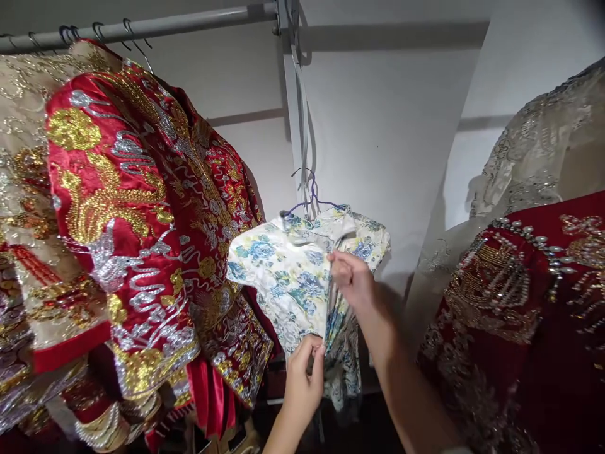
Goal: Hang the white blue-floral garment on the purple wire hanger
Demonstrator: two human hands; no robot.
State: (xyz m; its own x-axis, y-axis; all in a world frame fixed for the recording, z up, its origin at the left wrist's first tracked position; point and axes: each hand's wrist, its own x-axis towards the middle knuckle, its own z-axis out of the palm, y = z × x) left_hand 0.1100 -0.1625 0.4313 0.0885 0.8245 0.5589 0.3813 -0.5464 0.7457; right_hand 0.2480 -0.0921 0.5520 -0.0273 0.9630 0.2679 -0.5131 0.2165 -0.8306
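Note:
A white shirt with blue and yellow flowers hangs on a thin purple hanger by the wall. Its front is partly open along the edge. My left hand pinches that front edge low down, thumb against fingers. Higher up, near the collar, my right hand has its fingers closed on the same edge. The lower part of the shirt falls into shadow behind my hands.
A red jacket with gold and silver embroidery hangs at the left from a metal rail, beside other beaded garments. A dark red beaded dress stands at the right. Behind is a white wall with a vertical post.

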